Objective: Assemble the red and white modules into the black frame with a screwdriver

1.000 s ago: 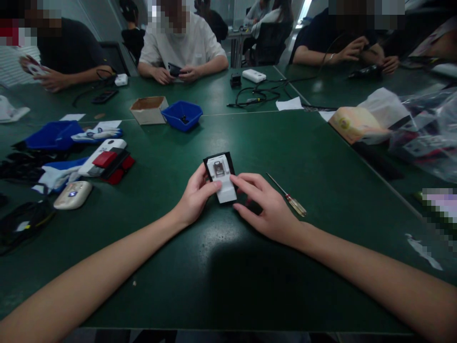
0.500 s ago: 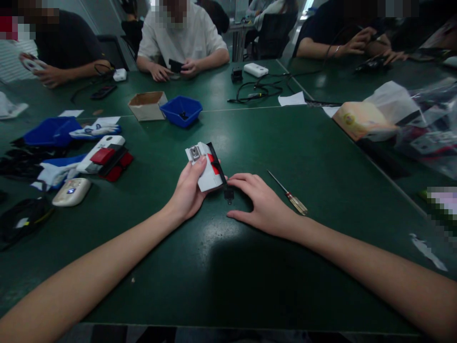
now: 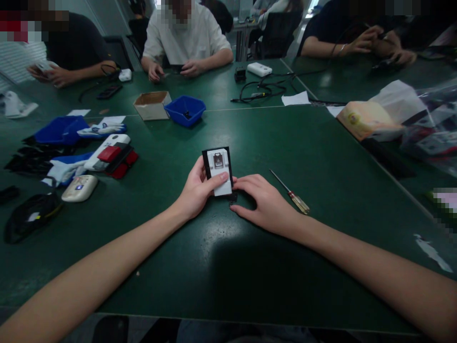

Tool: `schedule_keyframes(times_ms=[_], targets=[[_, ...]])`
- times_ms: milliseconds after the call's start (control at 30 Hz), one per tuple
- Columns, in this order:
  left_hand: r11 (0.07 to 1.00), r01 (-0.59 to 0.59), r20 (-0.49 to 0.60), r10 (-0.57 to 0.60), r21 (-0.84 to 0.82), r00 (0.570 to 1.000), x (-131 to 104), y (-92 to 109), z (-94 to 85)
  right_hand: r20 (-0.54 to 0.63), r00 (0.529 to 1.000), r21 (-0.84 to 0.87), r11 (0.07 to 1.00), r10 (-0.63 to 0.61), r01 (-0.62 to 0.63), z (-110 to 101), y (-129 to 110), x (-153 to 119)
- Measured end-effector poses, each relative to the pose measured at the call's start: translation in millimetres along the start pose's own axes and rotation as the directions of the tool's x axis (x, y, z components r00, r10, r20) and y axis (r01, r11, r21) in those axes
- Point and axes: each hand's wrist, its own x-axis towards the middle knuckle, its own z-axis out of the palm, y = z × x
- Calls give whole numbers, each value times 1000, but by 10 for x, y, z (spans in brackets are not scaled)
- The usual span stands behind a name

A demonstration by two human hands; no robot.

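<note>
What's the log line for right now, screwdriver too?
left hand: holding white-and-black device | right hand: partly open, near small black part | screwdriver: on table, beside right hand

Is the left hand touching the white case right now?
Touching: the head view shows the left hand holding the white case, thumb lying across its front.

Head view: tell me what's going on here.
A person's left hand holds a white-and-black device, thumb across its face. The right hand is at its lower right, thumb and fingers apart around a small black part; whether they touch it is unclear. A screwdriver lies on the table beyond that hand. Farther off, a box and a blue tray stand side by side.
</note>
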Motion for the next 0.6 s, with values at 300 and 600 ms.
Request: schedule_keyframes(times_ms=[300,600], targets=[[999,39,1,-39,-26,999,-5,8,-4,81,995,-234,969,-60,77,-23,-111,-47],[998,67,6,-67,-6,998,-7,39,6,80,995,-212,975,-59,75,-40,-106,-43]])
